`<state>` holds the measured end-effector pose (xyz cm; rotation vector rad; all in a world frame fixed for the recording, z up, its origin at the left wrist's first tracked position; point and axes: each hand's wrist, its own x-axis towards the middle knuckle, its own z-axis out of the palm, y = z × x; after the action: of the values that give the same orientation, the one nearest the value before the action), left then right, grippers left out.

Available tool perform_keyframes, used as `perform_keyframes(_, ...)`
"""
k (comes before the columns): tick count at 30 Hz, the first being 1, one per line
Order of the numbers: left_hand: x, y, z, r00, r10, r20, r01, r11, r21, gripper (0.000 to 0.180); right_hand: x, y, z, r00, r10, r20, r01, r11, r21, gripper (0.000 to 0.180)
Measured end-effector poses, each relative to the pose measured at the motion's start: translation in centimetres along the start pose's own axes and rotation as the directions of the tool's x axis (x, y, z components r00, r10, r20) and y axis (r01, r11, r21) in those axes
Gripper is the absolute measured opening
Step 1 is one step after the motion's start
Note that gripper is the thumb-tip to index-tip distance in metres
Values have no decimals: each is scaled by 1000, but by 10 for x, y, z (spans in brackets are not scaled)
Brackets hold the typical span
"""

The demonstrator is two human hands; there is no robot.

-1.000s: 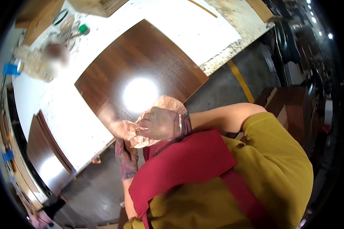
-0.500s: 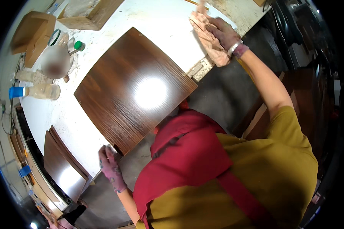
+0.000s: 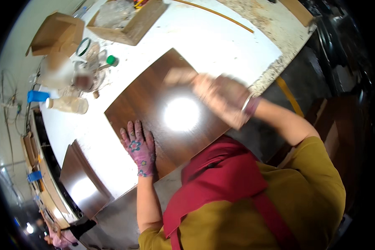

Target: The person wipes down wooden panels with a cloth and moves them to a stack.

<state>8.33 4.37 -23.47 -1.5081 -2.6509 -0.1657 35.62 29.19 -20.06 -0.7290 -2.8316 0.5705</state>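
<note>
A dark brown wood-grain panel (image 3: 154, 87) lies on the white table top, with a bright light reflected in its glossy face. My left hand (image 3: 138, 146), in a purple flowered glove, rests flat on the panel's left part with its fingers stretched out. Over the panel's right side is my right hand (image 3: 233, 93), gloved and blurred by motion, closed round a crumpled peach-coloured cloth (image 3: 212, 98). Whether the cloth touches the panel I cannot tell.
More brown panels (image 3: 85, 183) are stacked at the left table edge. Beyond stand a bottle with a blue cap (image 3: 68, 104), a green-capped container (image 3: 111, 60), an open cardboard box (image 3: 62, 33) and a box holding plastic (image 3: 133, 35). Another person (image 3: 60, 235) is at lower left.
My left hand has moved from the panel's near corner onto its face. The right hand has brought the cloth leftward from beyond the table edge to over the panel.
</note>
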Motion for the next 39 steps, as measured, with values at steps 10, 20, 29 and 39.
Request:
perform_keyframes(10,0,-31,20,958,-191,-213,176,981,-87,54,23,13,48,952,291,-93,-248,914,322,36)
perform_keyframes(20,-77,-217,-82,821,-483,-304,204,745,-635,32,30,23,6,965,182,-190,-66,866,496,44)
perform_keyframes(29,-52,-416,-82,746,-658,-103,650,753,-100,33,140,-331,234,863,-443,242,12,497,867,41)
perform_keyframes(39,-33,-423,-72,727,-686,-4,669,710,-217,35,198,-447,253,775,-377,506,-196,618,761,32)
